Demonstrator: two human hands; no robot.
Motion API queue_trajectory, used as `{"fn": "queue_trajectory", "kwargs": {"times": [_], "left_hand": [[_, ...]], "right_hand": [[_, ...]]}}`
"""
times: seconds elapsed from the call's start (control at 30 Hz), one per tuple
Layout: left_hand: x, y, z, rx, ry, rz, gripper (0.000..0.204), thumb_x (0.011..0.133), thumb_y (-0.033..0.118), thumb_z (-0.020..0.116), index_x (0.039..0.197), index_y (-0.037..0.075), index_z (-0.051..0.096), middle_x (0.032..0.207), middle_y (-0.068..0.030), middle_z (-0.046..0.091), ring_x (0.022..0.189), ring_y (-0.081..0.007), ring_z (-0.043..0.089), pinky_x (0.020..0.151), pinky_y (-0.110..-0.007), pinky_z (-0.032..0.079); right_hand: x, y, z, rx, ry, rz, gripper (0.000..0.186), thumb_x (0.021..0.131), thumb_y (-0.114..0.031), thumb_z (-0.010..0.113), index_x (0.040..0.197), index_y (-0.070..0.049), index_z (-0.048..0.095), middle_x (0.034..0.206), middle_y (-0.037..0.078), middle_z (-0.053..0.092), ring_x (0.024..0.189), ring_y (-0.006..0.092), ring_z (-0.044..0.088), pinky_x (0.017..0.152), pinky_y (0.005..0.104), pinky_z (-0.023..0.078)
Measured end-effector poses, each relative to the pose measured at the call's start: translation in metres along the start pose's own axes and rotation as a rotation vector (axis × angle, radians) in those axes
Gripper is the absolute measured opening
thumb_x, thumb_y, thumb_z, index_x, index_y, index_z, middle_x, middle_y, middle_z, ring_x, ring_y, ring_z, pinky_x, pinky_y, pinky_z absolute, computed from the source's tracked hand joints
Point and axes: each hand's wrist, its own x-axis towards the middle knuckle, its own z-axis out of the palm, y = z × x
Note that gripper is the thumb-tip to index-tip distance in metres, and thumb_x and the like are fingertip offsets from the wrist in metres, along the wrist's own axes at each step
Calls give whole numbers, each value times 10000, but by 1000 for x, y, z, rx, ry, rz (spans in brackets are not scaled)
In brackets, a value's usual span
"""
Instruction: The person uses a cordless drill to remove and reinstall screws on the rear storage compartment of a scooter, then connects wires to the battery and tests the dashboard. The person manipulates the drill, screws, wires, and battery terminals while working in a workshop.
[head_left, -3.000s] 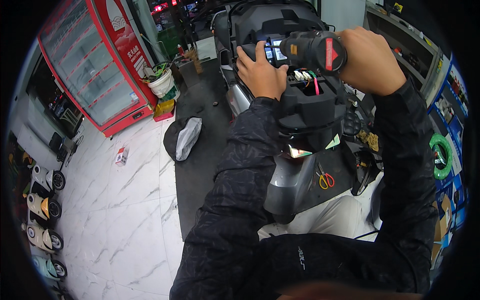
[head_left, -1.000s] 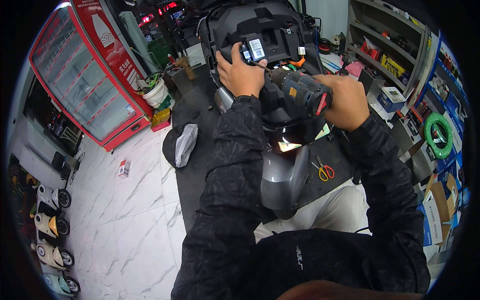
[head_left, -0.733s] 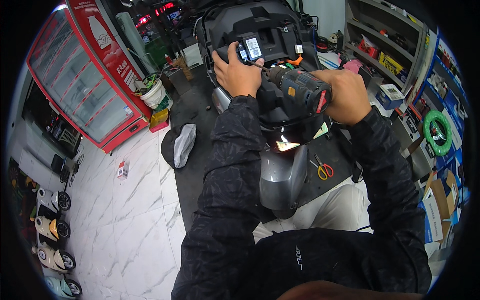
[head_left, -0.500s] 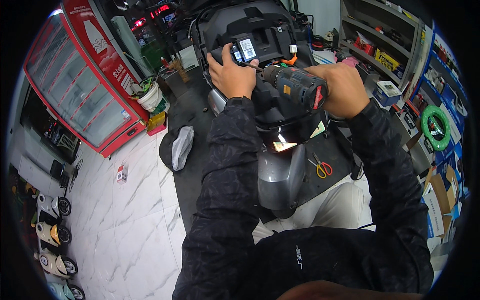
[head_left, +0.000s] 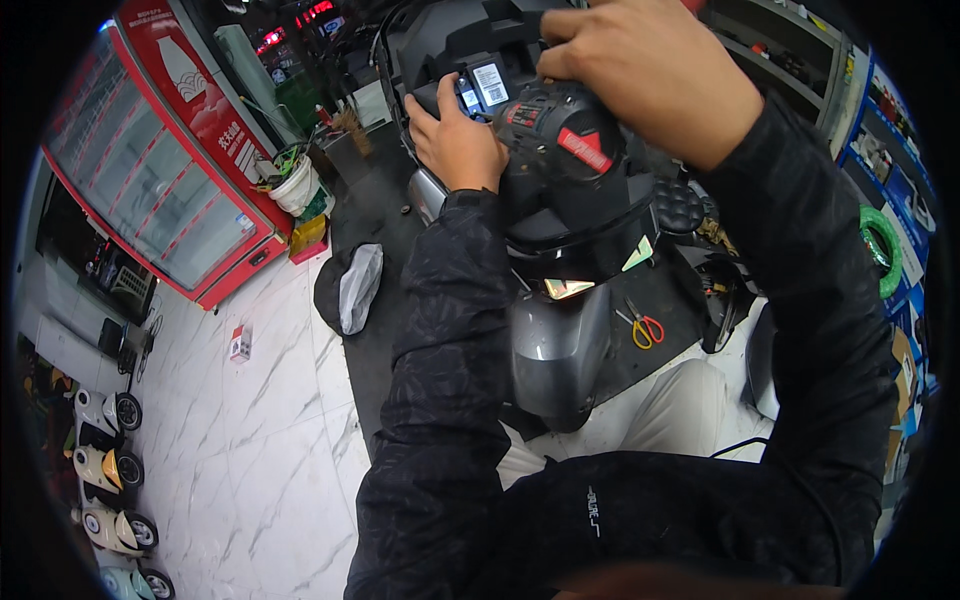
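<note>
The power drill (head_left: 560, 135) is tilted over the rear of a dark scooter (head_left: 565, 340), its red-labelled rear end facing me. My right hand (head_left: 650, 75) is closed around it from above and hides its handle. A small black box with a white label (head_left: 490, 85) sits in the scooter's open body. My left hand (head_left: 460, 145) grips the lower left of this box, index finger along its side and thumb low, partly hidden near the drill. Where the drill's tip meets the work is hidden.
Scissors with red and yellow handles (head_left: 645, 328) lie on the dark mat. A cap-like black item with a pale lining (head_left: 355, 290) lies to the left. Beyond stand a white bucket (head_left: 297, 190) and a red display fridge (head_left: 215, 130). Stocked shelves (head_left: 895, 170) line the right side.
My right hand has swung up and inward, turning the drill so its rear faces me. My left hand stays at the labelled box.
</note>
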Motion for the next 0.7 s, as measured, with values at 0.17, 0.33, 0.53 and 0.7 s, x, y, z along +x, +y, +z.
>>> {"fn": "queue_trajectory", "kwargs": {"times": [0.17,0.33,0.53,0.7], "left_hand": [[-2,-2,3,24,22,30,774,761,122,845,1467,244,551,1633,-289,306,1443,-493,415,1194,-533,362],[-2,2,1,58,9,15,806,751,160,879,1478,240,538,1637,-287,303,1455,-487,401,1181,-529,372],[-1,6,-4,36,-27,-23,816,752,188,904,1477,237,533,1647,-289,291,1465,-482,394,1178,-526,372],[0,8,-6,20,-55,-44,855,750,295,957,1481,231,519,1650,-281,290,1474,-482,383,1188,-545,359]], "right_hand": [[12,5,-10,-75,-56,-91,67,806,-194,713,843,-173,765,903,-21,709,1085,221,644,1073,429,428],[12,7,-14,-87,-115,-89,48,793,-196,716,815,-158,733,873,-11,702,962,205,661,903,360,457],[11,-1,-11,-47,-111,-12,67,810,-212,690,782,-160,722,828,-9,688,937,207,654,898,363,457],[8,-4,-10,-81,-108,-5,61,798,-229,708,780,-171,718,838,-16,683,959,206,652,935,371,460]]}}
